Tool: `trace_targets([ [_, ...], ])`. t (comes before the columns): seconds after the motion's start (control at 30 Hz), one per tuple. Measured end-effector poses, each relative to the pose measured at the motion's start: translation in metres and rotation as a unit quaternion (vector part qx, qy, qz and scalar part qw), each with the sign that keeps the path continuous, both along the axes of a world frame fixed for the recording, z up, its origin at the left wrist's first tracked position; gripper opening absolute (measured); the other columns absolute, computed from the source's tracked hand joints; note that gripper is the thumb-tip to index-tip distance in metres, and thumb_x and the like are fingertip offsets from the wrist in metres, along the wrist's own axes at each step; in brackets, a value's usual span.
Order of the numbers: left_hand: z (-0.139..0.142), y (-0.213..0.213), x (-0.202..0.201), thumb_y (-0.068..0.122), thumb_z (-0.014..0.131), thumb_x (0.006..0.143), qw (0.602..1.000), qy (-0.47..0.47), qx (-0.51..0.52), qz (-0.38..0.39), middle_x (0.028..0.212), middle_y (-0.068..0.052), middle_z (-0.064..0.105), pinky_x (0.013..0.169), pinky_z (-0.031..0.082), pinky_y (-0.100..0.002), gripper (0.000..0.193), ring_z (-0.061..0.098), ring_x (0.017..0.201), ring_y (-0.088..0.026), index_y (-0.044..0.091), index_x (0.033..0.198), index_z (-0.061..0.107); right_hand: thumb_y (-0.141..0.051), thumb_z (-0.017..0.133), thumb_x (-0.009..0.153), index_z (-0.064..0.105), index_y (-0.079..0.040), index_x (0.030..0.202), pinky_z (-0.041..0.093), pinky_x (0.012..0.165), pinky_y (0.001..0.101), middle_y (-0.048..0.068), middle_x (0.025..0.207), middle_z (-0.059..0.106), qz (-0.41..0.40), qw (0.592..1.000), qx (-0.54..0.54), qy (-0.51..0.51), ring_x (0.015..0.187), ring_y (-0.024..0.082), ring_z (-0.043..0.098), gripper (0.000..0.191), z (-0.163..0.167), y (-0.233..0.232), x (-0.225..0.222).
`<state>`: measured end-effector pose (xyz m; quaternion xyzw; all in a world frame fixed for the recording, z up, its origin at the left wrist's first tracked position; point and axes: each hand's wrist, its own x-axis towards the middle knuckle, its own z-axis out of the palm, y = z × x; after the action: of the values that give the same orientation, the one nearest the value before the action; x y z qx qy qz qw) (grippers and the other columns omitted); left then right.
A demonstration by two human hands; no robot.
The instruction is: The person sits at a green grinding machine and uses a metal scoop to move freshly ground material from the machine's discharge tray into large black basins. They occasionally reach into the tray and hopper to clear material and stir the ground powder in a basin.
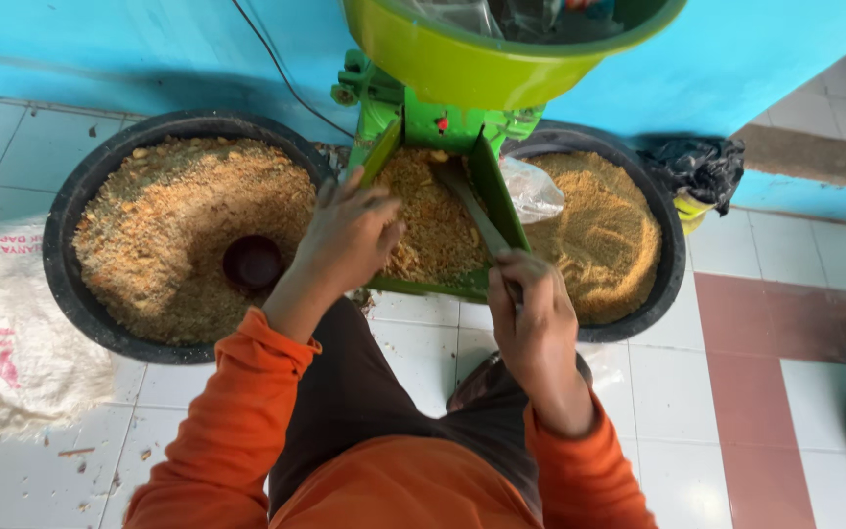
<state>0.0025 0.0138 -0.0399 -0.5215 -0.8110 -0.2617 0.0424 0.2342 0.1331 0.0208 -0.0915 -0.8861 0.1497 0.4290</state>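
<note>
1. The meal (433,220), coarse and golden-brown, lies heaped in the green tray (497,186) under the machine (423,122), right in the middle of the view.
2. The left hand (350,235) is down on the meal's left side, palm facing down, fingers (389,240) a little spread and curled, their tips touching the crumbs.
3. The right hand (531,313) sits at the tray's near edge, fingers wrapped tight around the handle of a dark blade (472,206).
4. That blade runs up and away from the fist, lying across the meal toward the machine's outlet, just beside the tray's right wall.
5. The meal lies between the two hands, left fingers on it, right fingers just short of it.
6. Above, the lime-green hopper (482,64) fills the top of the view.
7. Left of the tray, a black tub (66,245) holds coarse meal with a dark cup (252,263) sunk in it.
8. Right, a second black tub (673,255) holds finer meal, with a clear bag (533,188) at its rim.
9. A white sack (12,343) lies on the tiled floor (756,392) far left.
10. Orange sleeves (237,421) frame the bottom.
</note>
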Motion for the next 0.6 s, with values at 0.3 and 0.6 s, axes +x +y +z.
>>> trace_targets([
  [0.3, 0.001, -0.002, 0.001, 0.027, 0.061, 0.1, 0.999, -0.03, 0.004, 0.009, 0.133, -0.013, 0.065, 0.117, 0.029, -0.062, 0.033, 0.038, 0.146, -0.04, 0.005, 0.123, 0.069, 0.003, 0.075, 0.093, 0.056, 0.002, 0.104, 0.061, 0.077, 0.035, 0.017, 0.112, 0.072, -0.005, 0.999, 0.004, -0.032, 0.093, 0.028, 0.073, 0.022, -0.005, -0.005, -0.003],
  [0.6, -0.004, -0.002, -0.002, 0.024, 0.06, 0.099, 1.0, -0.002, 0.014, -0.001, 0.134, -0.011, 0.066, 0.118, 0.029, -0.06, 0.032, 0.041, 0.146, -0.039, 0.006, 0.123, 0.07, 0.0, 0.076, 0.095, 0.057, 0.002, 0.106, 0.064, 0.078, 0.0332, 0.018, 0.115, 0.073, 0.001, 0.999, -0.007, -0.031, 0.099, 0.028, 0.075, 0.022, -0.016, -0.004, -0.033],
])
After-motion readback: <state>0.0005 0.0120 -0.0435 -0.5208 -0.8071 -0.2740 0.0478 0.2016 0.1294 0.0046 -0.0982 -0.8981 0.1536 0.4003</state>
